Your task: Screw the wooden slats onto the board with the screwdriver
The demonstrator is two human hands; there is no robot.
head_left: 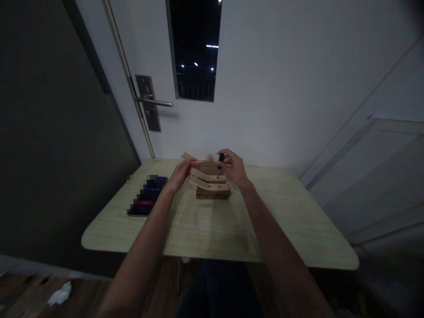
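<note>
My right hand [232,167] grips a small screwdriver [221,158] by its black handle. The shaft points down at a dark hole or screw in one of the light wooden strips [212,178] of a small wooden assembly. My left hand [184,172] is at the far left of the assembly, its fingers closed on the end of a wooden piece there. Under the strips is a brown block-like base [213,194]. A round wooden knob [209,157] shows at the back. The exact contact of the screwdriver tip is too small to make out.
A phone [150,194] with a lit screen lies on the pale wooden table [218,229], left of my left forearm. Behind the table stands a white door [271,97] with a metal handle [154,102]. A crumpled white tissue [60,293] lies on the floor.
</note>
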